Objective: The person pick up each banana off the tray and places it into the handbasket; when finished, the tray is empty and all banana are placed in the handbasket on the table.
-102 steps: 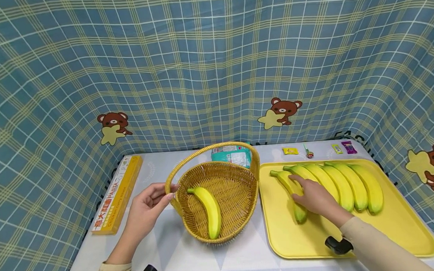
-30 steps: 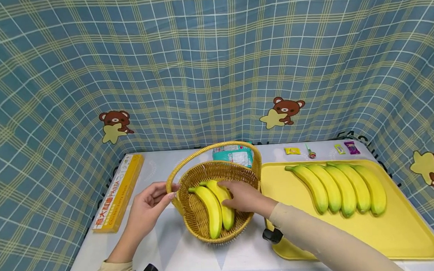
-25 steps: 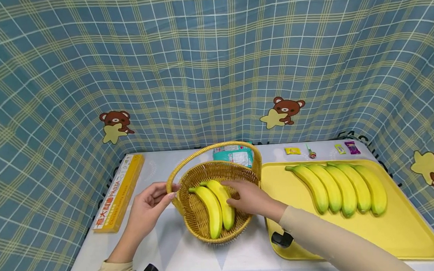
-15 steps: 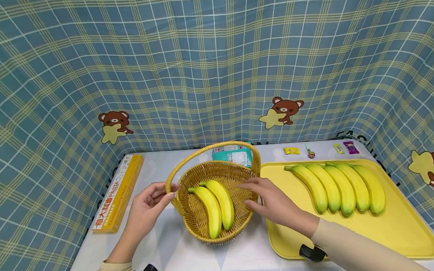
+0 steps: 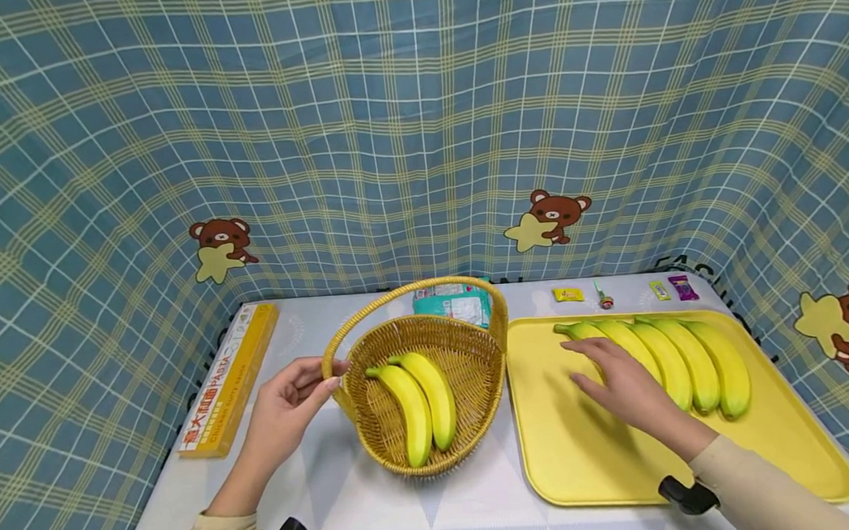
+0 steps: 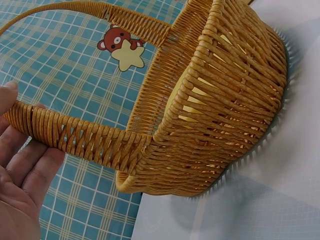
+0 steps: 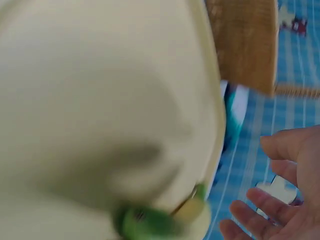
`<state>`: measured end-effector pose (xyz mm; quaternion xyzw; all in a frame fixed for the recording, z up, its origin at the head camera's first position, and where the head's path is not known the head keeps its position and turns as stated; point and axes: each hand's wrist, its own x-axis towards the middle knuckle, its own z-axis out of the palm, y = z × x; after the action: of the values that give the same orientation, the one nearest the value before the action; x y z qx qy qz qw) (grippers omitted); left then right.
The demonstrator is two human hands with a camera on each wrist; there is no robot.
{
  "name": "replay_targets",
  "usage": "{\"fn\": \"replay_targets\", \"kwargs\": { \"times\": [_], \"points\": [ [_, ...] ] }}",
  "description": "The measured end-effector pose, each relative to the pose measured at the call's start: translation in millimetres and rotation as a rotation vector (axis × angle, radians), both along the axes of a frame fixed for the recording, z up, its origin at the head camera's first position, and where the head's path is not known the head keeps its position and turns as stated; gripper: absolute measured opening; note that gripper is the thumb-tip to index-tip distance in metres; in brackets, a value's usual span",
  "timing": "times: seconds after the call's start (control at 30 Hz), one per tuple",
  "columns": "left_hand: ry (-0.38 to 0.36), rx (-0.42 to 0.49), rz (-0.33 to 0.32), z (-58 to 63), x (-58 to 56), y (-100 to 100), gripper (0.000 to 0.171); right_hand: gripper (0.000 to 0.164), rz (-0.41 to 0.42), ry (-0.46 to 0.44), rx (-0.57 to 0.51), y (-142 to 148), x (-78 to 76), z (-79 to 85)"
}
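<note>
My left hand (image 5: 285,411) grips the handle of a brown wicker basket (image 5: 478,424) by its left side; in the left wrist view the thumb lies over the handle (image 6: 75,135) and the fingers under it. Two bananas (image 5: 428,398) lie side by side in the basket. Over the yellow tray (image 5: 569,475) my right hand (image 5: 632,390) hovers with fingers spread, holding nothing. Several bananas (image 5: 686,362) lie in a row on that tray, the leftmost partly hidden behind the hand. The right wrist view is blurred, with green banana ends (image 7: 150,222) near the bottom.
A yellow pasta box (image 5: 231,382) lies at the left. Behind the basket is a teal packet (image 5: 456,308). Small wrapped sweets, one yellow (image 5: 568,295) and one purple (image 5: 683,287), lie beyond the tray. A plaid curtain (image 5: 417,136) encloses the table's back and sides.
My right hand brought a banana from the tray into the basket, let go of it beside the first, and moved back right over the tray. The left hand has stayed on the handle.
</note>
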<state>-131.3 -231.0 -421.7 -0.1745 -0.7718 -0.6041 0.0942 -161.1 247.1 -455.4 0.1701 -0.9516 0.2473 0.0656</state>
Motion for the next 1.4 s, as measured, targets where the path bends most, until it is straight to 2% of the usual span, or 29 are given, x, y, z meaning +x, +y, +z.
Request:
{"fn": "replay_targets", "kwargs": {
  "times": [0.27,0.57,0.87,1.03,1.2,1.4],
  "points": [
    [-0.005,-0.002,0.0,-0.6,-1.2,0.5,0.023,0.051,-0.116,-0.079,0.034,35.8,-19.3,-16.2],
    [-0.018,-0.004,0.003,-1.3,-1.2,1.1,0.023,0.057,-0.115,-0.154,0.12,31.2,-27.9,-25.5],
    [-0.023,-0.007,0.013,-1.0,-1.6,1.4,0.023,0.059,-0.099,-0.204,0.11,31.5,-25.8,-19.0],
    [-0.026,0.002,0.008,-1.1,-1.5,1.9,0.023,0.059,-0.095,-0.227,0.093,33.6,-19.3,-12.6],
    [-0.028,0.003,0.007,-1.6,-1.0,1.1,0.022,0.059,-0.062,-0.249,0.089,35.9,-7.6,3.7],
    [-0.025,0.006,0.008,-1.0,-0.8,0.1,0.023,0.056,-0.013,-0.232,0.096,31.9,7.5,27.2]
  ]
}}
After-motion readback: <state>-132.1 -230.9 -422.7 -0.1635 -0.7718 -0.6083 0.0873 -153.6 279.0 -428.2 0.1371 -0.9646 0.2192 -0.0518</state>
